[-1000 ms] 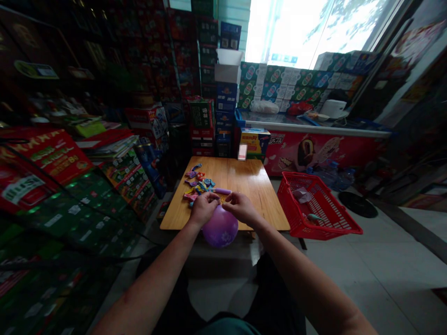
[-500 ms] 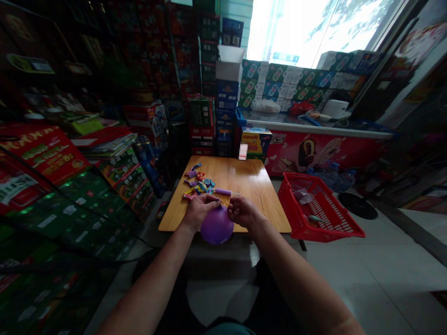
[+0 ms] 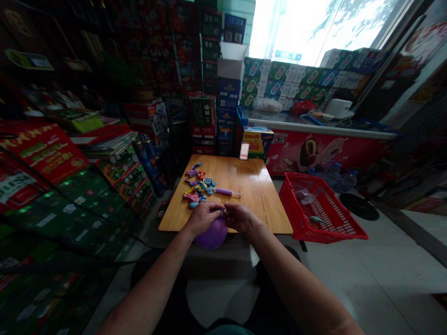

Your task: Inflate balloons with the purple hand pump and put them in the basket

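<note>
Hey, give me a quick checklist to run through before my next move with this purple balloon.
Purple balloon inflated and round: ok.
Neck held by left hand and right hand: ok.
Knot tied: cannot tell, the fingers hide the neck.
Balloon clear of the wooden table's near edge: cannot tell.
Hand pump lying on the table, apart from the hands: ok.
Uninflated balloons in a pile near the left hand: ok.

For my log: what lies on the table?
Loose balloons and a purple pump lie on the table. The inflated purple balloon hangs past its edge; its neck is hidden by the left hand and right hand.
</note>
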Available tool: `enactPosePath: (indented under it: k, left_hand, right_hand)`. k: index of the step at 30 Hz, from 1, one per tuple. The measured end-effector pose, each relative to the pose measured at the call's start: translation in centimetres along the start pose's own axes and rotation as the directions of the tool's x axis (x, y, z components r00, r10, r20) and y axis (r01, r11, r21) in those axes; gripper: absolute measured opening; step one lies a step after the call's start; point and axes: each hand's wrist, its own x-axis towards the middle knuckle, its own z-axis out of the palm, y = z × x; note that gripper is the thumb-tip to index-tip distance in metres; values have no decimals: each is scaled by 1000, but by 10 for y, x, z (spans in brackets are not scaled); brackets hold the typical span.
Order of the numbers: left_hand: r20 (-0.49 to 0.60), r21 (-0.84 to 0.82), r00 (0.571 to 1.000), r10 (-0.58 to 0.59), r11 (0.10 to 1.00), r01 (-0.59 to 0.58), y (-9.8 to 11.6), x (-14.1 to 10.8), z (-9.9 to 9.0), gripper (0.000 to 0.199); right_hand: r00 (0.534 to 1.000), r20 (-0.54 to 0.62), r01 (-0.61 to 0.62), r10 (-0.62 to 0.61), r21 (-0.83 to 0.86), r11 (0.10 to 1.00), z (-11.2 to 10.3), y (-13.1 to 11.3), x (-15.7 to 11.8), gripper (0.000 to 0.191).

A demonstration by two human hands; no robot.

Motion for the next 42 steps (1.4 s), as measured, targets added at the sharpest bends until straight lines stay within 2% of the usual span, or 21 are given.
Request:
enactPosePath:
  k: [6, 10, 13, 15, 18, 20, 22, 25, 27, 30, 32, 34, 37, 40, 42]
  left_hand:
    - [-5, 32, 1000, 12, 999, -11, 1, -6, 1, 20]
    - [-70, -148, 993, -92, 986, 81, -3, -5, 6, 16]
    - [-90, -204, 979, -183, 966, 162, -9, -4, 6, 24]
    - [-58, -205, 974, -219, 957, 203, -13, -3, 6, 26]
    - [10, -202, 972, -233, 952, 230, -19, -2, 7, 16]
    - [27, -207, 970, -241, 948, 241, -23, -1, 7, 11]
    - [22, -226, 967, -254, 941, 252, -26, -1, 7, 13]
    - [-11, -273, 960, -279, 925, 266, -29, -4, 1, 24]
    - [-30, -346, 948, -316, 894, 287, -30, -7, -5, 30]
    - [-18, -461, 931, -364, 830, 315, -30, -10, -10, 33]
    - [-10, -452, 934, -357, 835, 314, -29, -11, -10, 31]
    - [-23, -344, 953, -302, 898, 276, -24, -11, -6, 28]
    - [-44, -51, 990, -134, 990, 132, -13, -10, 1, 21]
    - [-39, 186, 999, 19, 983, -11, -1, -11, 7, 13]
    - [-35, 248, 997, 64, 967, -54, 4, -12, 9, 9]
  right_hand:
    - [1000, -1, 26, -26, -64, 998, -1, 5, 5, 22]
    - [996, 4, 88, -88, -167, 982, 7, 9, -4, 13]
    - [981, -7, 184, -192, -247, 951, 15, 11, -14, 7]
    - [955, -10, 269, -297, -392, 880, 20, 13, -19, 9]
    - [897, 76, 378, -435, -641, 668, 27, 18, -18, 18]
    - [867, 121, 425, -482, -684, 593, 29, 22, -14, 23]
    - [855, 102, 445, -509, -647, 619, 28, 25, -10, 27]
    - [887, 1, 415, -462, -444, 794, 24, 25, -10, 25]
    - [915, -46, 368, -401, -312, 876, 19, 22, -12, 22]
    - [935, -68, 312, -347, -304, 900, 9, 20, -13, 18]
    - [952, -72, 258, -299, -344, 903, 3, 22, -11, 14]
    - [967, -84, 193, -240, -372, 908, -1, 25, -5, 12]
    - [984, -100, 105, -149, -352, 930, -4, 26, 5, 12]
    - [996, -65, 33, -54, -292, 956, -4, 21, 13, 12]
    - [1000, -25, 8, -14, -250, 968, -3, 18, 15, 9]
